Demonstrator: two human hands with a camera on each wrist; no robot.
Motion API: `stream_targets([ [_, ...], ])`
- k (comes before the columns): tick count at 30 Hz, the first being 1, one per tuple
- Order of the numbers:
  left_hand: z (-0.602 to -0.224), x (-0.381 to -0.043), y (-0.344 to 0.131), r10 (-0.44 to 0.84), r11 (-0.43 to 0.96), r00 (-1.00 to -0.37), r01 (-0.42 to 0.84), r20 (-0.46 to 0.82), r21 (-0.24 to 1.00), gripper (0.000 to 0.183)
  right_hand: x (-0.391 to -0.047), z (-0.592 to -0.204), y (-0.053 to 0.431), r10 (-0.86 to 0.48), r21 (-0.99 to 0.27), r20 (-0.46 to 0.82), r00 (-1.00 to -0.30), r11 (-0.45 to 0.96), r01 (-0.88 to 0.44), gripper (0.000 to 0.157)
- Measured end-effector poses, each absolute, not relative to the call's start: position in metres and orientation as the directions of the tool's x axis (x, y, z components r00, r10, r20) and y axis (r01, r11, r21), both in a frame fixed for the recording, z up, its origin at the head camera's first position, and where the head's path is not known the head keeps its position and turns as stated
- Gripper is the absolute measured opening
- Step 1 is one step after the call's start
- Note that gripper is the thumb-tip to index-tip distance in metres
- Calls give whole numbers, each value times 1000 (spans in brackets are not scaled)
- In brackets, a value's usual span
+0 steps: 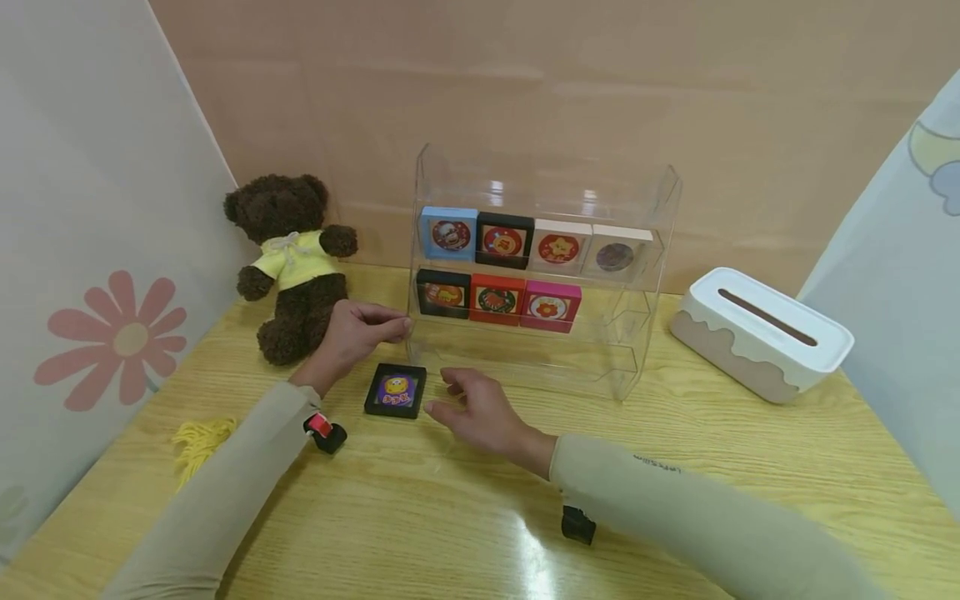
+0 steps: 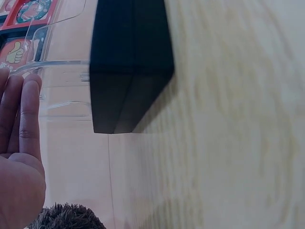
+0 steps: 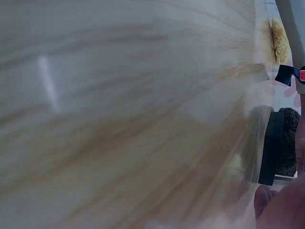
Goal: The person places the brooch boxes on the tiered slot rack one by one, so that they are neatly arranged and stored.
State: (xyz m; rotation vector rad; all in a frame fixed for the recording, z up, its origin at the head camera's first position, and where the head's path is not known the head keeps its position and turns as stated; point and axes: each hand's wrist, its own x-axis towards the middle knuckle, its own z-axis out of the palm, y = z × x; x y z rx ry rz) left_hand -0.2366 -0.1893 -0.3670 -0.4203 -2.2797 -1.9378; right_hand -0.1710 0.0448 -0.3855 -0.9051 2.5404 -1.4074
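Note:
My left hand (image 1: 365,326) is at the left side of a clear acrylic rack (image 1: 415,250), fingertips right at its edge. In the left wrist view the left fingers (image 2: 29,119) are nearly straight. A black square frame (image 1: 380,374) with a purple and yellow picture lies flat on the table, between both hands. My right hand (image 1: 480,412) hovers just right of it, with fingers loosely bent and holding nothing. The frame's dark side (image 2: 133,62) looms large in the left wrist view. It shows edge-on, as a dark block (image 3: 271,148), in the right wrist view.
Several small picture frames stand on the rack's two shelves, among them a blue one (image 1: 448,233) and a pink one (image 1: 551,305). A brown teddy bear (image 1: 288,267) sits behind the left hand. Yellow yarn (image 1: 202,443) lies left, a tissue box (image 1: 757,333) right.

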Motion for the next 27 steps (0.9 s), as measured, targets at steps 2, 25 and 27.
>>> stream_targets([
  [2,-367,-237,-189,132,144,-955,284,266,948,28,-172,-386,40,-546,-799,166,-821,414,-436,57],
  [25,-366,-237,-188,139,130,-951,295,278,947,27,-189,-388,12,-523,-699,95,-847,570,-431,53],
  [27,-366,-238,-189,138,128,-951,295,278,947,27,-189,-388,12,-532,-701,79,-843,572,-427,56],
])
